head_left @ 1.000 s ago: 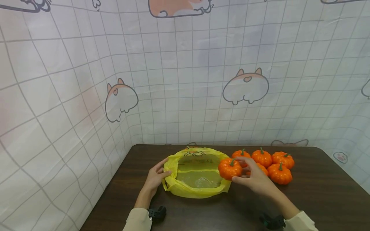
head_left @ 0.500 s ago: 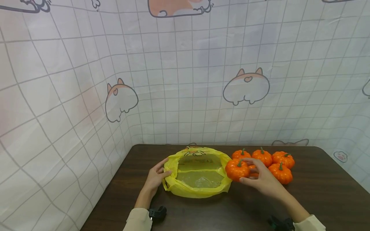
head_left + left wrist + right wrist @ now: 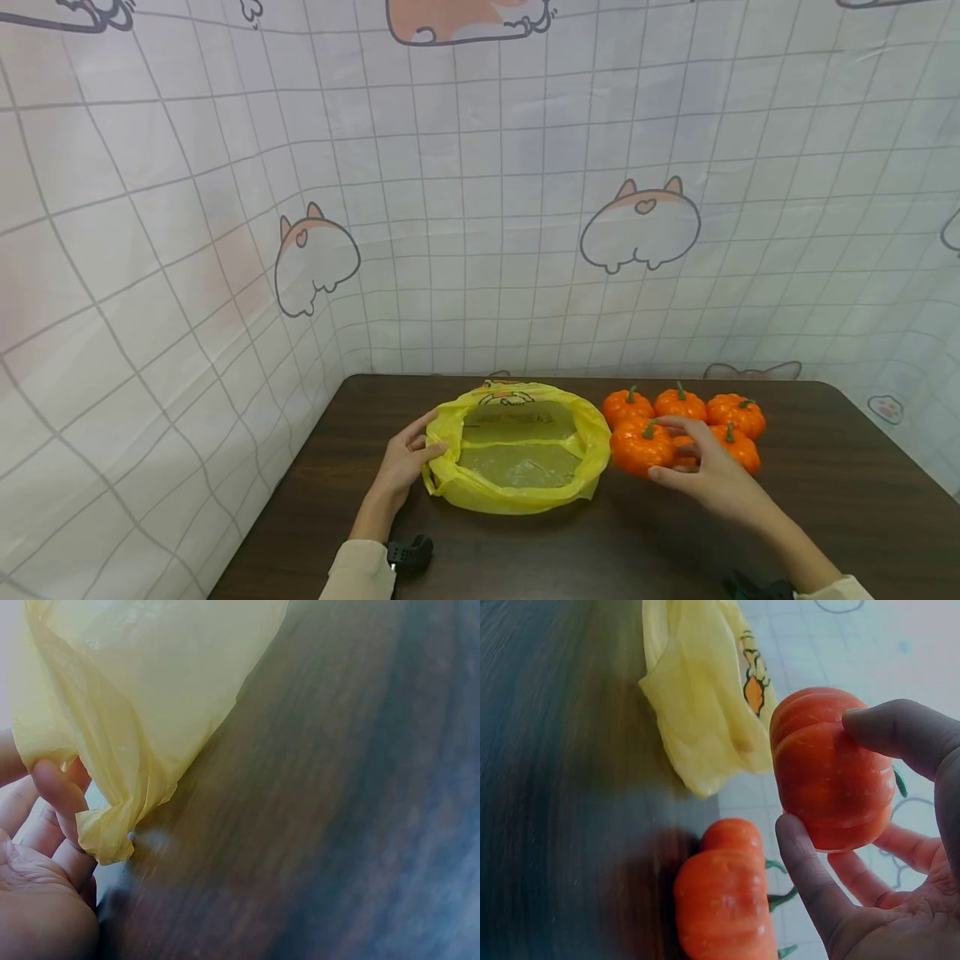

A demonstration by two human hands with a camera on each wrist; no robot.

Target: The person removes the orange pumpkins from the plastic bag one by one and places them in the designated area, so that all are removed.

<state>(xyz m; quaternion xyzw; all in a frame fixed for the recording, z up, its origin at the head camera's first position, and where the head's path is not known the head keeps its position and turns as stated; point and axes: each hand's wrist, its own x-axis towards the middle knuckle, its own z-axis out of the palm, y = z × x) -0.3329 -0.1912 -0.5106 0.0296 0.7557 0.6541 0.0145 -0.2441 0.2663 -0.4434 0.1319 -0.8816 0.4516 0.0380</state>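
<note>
A yellow plastic bag [image 3: 510,500] lies on the table with its mouth spread wide; no pumpkin shows inside. At its left side my left hand [image 3: 397,471] pinches the rim, thumb on the inner side. The left wrist view shows the bag's thin film [image 3: 165,690] between my fingers and a twisted corner hanging down. Just right of the bag, my right hand [image 3: 716,475] grips a small orange pumpkin [image 3: 641,450] between thumb and fingertips. In the right wrist view this pumpkin [image 3: 821,780] is raised off the table, its green stem partly hidden behind it.
Several more orange pumpkins [image 3: 680,404] with green stems cluster behind and right of the held one; one is mostly hidden by my right hand. The dark wood table [image 3: 525,558] meets a white gridded cloth [image 3: 487,317] at the back and left.
My right hand has drawn the pumpkin rightward, from in front of the bag's right rim to beside it. The bag's right rim has spread further right. My left hand has stayed put.
</note>
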